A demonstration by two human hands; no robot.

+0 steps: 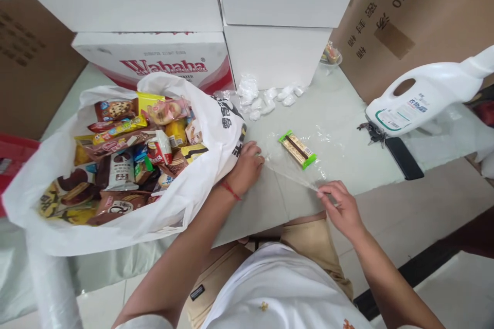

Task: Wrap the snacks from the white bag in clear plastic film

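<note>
A wafer-like snack bar in a clear wrapper with green ends (297, 149) lies on a sheet of clear plastic film (291, 177) spread on the table. My right hand (341, 209) pinches the film's near right edge between thumb and fingers. At the near left edge, my left hand (247, 167) has its fingers curled and closed at the film; the exact grip is partly hidden. The film's edge is pulled taut between both hands. Left of my left hand, a big white plastic bag (216, 162) stands open, full of packaged snacks (121, 170).
Several crumpled clear plastic bits (266, 100) lie before stacked white boxes (270, 56) and a Wahaha carton (165, 56). On the right are a tilted white detergent bottle (420, 95), keys (373, 132), a black phone (404, 158) and a cardboard box (428, 25). A plastic roll (52, 288) stands lower left.
</note>
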